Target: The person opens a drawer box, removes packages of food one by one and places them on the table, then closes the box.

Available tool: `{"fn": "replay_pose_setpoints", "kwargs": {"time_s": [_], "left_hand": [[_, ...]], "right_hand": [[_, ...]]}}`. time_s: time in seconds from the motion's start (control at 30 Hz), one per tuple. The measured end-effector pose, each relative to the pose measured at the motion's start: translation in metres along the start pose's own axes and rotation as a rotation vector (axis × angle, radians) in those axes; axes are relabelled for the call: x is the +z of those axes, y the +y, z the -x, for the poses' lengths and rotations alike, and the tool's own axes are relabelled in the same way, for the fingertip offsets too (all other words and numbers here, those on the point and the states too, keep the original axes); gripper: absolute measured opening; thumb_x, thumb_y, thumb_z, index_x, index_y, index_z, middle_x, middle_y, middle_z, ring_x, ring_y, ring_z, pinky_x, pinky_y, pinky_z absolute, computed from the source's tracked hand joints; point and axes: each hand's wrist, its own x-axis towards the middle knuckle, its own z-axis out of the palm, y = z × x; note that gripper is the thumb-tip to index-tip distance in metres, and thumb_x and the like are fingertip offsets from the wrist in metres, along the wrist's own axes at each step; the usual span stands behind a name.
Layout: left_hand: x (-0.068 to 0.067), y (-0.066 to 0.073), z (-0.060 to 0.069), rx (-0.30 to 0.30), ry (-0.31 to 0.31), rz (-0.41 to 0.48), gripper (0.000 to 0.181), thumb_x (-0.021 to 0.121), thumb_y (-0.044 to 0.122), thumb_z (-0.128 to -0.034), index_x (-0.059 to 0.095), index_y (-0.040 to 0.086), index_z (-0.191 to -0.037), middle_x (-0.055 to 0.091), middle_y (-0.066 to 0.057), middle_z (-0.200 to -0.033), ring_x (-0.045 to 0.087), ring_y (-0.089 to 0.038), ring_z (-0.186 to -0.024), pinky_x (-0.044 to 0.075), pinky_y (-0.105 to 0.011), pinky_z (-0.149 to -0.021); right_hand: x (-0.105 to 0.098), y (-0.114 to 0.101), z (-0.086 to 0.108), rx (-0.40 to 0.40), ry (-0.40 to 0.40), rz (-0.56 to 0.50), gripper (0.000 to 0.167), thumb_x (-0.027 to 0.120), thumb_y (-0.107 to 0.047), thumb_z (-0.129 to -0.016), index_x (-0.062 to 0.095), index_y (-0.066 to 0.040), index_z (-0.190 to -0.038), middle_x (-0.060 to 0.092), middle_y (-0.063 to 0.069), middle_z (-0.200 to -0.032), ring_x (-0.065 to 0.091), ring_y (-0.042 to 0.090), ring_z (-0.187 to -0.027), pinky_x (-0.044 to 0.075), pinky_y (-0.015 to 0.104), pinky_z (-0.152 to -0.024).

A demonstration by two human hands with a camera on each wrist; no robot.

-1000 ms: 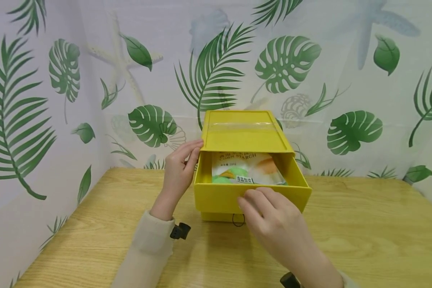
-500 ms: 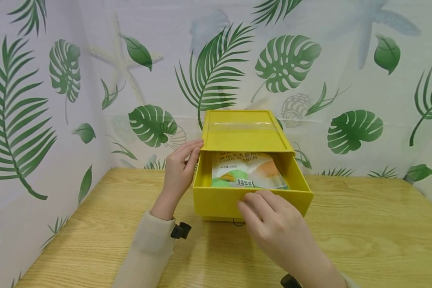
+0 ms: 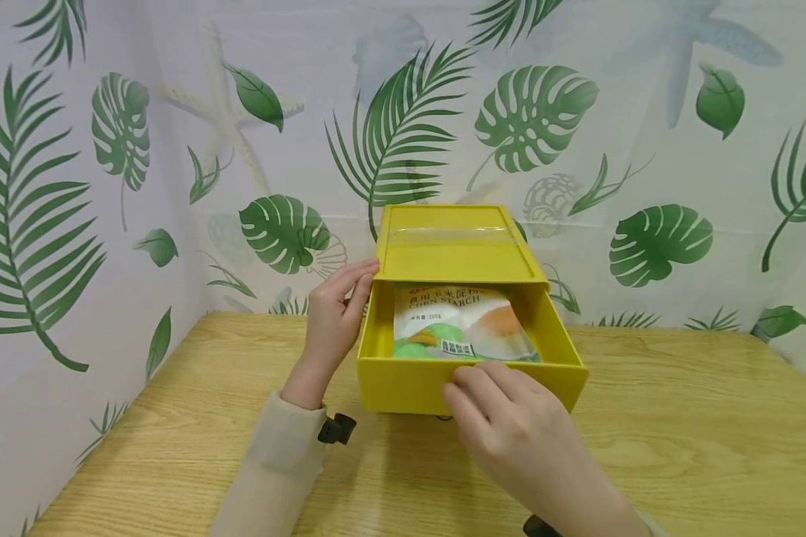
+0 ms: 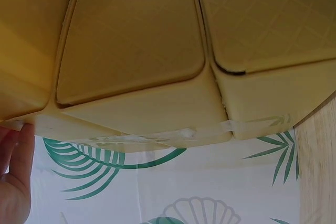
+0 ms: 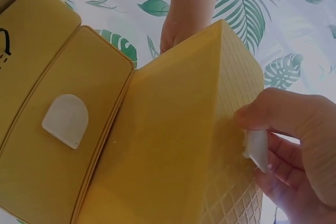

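Observation:
A yellow drawer cabinet (image 3: pixel 453 242) stands on the table, with its top drawer (image 3: pixel 403 388) pulled out toward me. Inside the drawer lies a white bag of corn starch (image 3: pixel 463 321) with green and orange printing. My right hand (image 3: pixel 517 425) is at the drawer's front; in the right wrist view its thumb and fingers pinch a white handle (image 5: pixel 256 148). At the cabinet's upper left front edge rests my left hand (image 3: pixel 336 321). Its fairly straight fingertips touch the side wall, as the left wrist view (image 4: pixel 16 171) also shows.
Lower drawers sit beneath the open one; another white handle (image 5: pixel 67 121) shows on one of them. The wooden table (image 3: pixel 678 432) extends to both sides. A leaf-printed cloth (image 3: pixel 403 112) hangs behind and at the left.
The top drawer has slid farther out toward me, drawn by my right hand, and more of the corn starch bag shows. The left hand has stayed in place.

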Motion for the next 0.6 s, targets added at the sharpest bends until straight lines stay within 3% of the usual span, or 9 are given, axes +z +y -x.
{"fn": "replay_pose_setpoints", "kwargs": {"time_s": [0.47, 0.6], "left_hand": [[0.0, 0.0, 0.0, -0.015, -0.011, 0.002, 0.02, 0.051, 0.004, -0.0892, 0.063, -0.007, -0.101, 0.061, -0.015, -0.104, 0.058, -0.022, -0.097, 0.052, -0.026, -0.064], [0.0, 0.001, 0.0, -0.014, -0.014, 0.002, 0.02, 0.051, 0.004, -0.0894, 0.063, -0.007, -0.101, 0.061, -0.015, -0.104, 0.058, -0.022, -0.097, 0.052, -0.025, -0.066]], "right_hand": [[-0.008, -0.005, -0.004, -0.016, -0.019, -0.016, 0.031, 0.031, -0.001, -0.089, 0.06, 0.002, -0.078, 0.056, 0.011, -0.078, 0.052, 0.024, -0.068, 0.05, 0.032, -0.059], [-0.013, -0.006, -0.004, -0.011, -0.101, 0.003, 0.039, 0.025, -0.004, -0.095, 0.06, 0.001, -0.08, 0.057, 0.009, -0.079, 0.052, 0.021, -0.07, 0.05, 0.029, -0.06]]}}
